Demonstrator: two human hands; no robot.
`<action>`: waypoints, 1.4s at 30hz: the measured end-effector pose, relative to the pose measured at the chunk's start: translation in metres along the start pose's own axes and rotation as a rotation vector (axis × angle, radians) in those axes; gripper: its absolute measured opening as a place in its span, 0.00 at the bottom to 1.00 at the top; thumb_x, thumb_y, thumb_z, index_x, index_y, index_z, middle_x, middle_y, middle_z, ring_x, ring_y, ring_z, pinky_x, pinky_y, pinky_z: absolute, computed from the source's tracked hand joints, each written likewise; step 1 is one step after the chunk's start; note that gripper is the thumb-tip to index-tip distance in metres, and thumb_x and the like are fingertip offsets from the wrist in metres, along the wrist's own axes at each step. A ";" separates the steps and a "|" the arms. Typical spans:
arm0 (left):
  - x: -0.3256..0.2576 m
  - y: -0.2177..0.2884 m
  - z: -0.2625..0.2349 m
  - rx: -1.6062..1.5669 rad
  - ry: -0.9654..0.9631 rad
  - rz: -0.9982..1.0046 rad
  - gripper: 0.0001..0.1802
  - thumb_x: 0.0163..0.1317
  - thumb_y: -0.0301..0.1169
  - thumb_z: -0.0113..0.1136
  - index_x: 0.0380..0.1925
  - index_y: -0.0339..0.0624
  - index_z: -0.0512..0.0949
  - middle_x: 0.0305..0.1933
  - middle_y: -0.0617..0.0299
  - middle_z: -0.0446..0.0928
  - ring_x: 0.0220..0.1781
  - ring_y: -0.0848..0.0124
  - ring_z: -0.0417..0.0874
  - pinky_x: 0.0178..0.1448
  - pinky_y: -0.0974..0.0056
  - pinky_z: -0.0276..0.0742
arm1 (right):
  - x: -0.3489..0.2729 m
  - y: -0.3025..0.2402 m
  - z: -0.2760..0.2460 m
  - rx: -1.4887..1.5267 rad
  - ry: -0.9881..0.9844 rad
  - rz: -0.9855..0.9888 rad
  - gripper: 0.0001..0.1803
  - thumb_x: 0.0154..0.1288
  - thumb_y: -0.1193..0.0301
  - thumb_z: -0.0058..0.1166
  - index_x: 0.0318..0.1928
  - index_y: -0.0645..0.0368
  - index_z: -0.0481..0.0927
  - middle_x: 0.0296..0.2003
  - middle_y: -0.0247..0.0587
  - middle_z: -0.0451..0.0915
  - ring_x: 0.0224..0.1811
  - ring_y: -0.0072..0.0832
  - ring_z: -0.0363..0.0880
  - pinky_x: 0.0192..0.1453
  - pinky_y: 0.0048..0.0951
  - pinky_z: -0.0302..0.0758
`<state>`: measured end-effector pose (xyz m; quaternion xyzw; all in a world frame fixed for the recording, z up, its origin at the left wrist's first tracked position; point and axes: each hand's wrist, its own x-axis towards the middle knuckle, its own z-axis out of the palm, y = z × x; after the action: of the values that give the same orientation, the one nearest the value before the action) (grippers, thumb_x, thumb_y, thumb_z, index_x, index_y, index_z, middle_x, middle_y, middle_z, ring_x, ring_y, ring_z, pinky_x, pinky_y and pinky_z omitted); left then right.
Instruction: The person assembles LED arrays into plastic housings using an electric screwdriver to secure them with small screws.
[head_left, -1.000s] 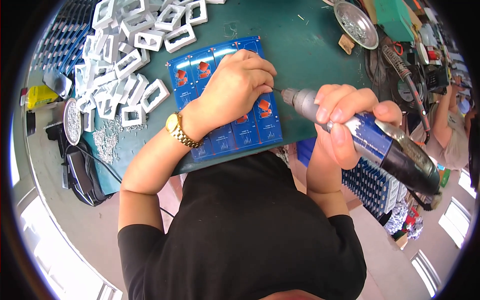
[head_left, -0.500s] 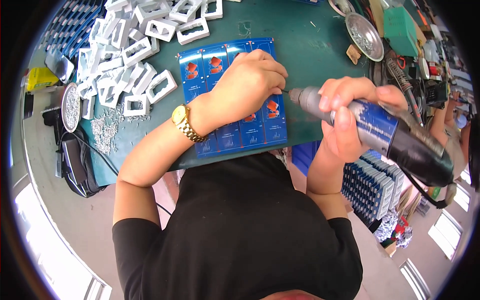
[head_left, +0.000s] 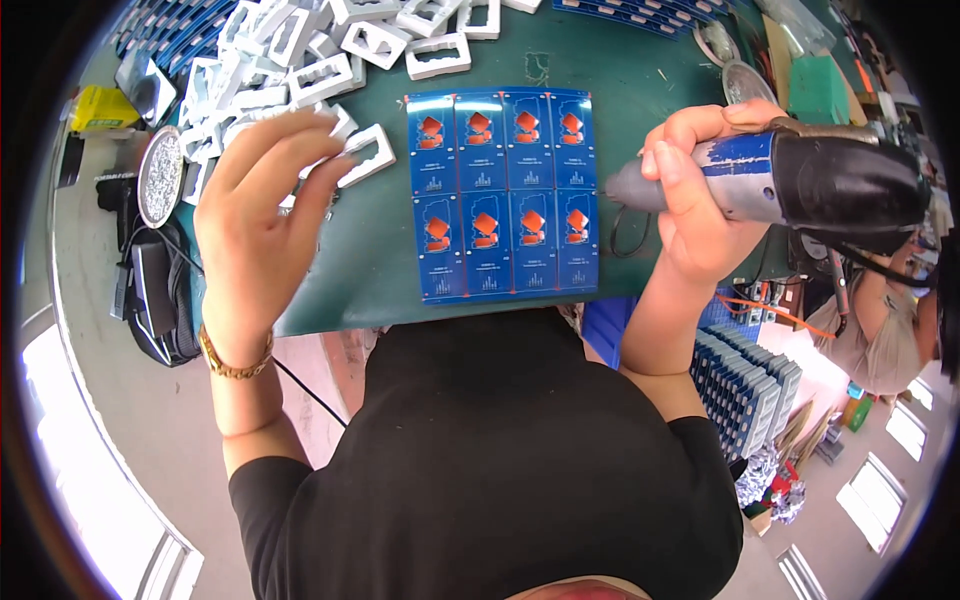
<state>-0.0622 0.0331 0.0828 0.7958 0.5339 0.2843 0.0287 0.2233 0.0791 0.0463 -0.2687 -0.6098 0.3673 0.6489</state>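
My right hand [head_left: 700,190] is wrapped round a blue, grey and black electric screwdriver [head_left: 825,180], its nose pointing left. That nose is close to the right edge of a blue printed panel [head_left: 487,190], which lies flat on the table and bears several identical orange-red shapes in two rows. My left hand [head_left: 262,225] hovers by the heap of white frames [head_left: 375,45], slightly blurred. Its thumb and fingers are curved but apart, and I see nothing between them. Closest to its fingertips is one white rectangular frame [head_left: 378,150].
A round metal dish [head_left: 161,178] of small metal pieces stands at the table's left edge. Another dish [head_left: 746,82] is at the far right, near a green box [head_left: 818,90]. Stacked blue-and-white panels [head_left: 740,385] stand below on the right. The tool's cord [head_left: 870,262] hangs behind it.
My left hand has left the blue panel and moved left to the white frames, uncovering the panel. The screwdriver has risen slightly and shifted right. The whole view has shifted a little.
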 end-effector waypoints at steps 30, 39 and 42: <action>-0.123 -0.045 0.011 -0.053 -0.064 -0.653 0.06 0.50 0.21 0.66 0.29 0.36 0.80 0.29 0.58 0.75 0.27 0.67 0.78 0.33 0.66 0.72 | -0.081 -0.057 -0.107 0.030 0.053 -0.418 0.27 0.54 0.71 0.56 0.57 0.47 0.66 0.27 0.34 0.68 0.24 0.29 0.70 0.39 0.42 0.66; -0.128 -0.058 0.007 0.003 -0.091 -0.678 0.04 0.52 0.20 0.64 0.28 0.34 0.78 0.26 0.60 0.73 0.25 0.71 0.73 0.32 0.69 0.69 | -0.083 -0.035 -0.084 0.121 -0.043 -0.294 0.30 0.55 0.76 0.56 0.59 0.52 0.63 0.31 0.43 0.75 0.28 0.33 0.76 0.45 0.43 0.72; -0.129 -0.054 0.007 0.063 -0.071 -0.618 0.04 0.53 0.22 0.64 0.30 0.35 0.79 0.28 0.57 0.75 0.28 0.68 0.77 0.34 0.67 0.71 | -0.086 -0.028 -0.085 0.176 0.008 -0.286 0.31 0.54 0.77 0.54 0.60 0.54 0.62 0.31 0.46 0.74 0.28 0.35 0.74 0.44 0.45 0.70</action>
<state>-0.1386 -0.0539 0.0038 0.6057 0.7577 0.2175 0.1080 0.3122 0.0018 0.0078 -0.1226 -0.6047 0.3220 0.7181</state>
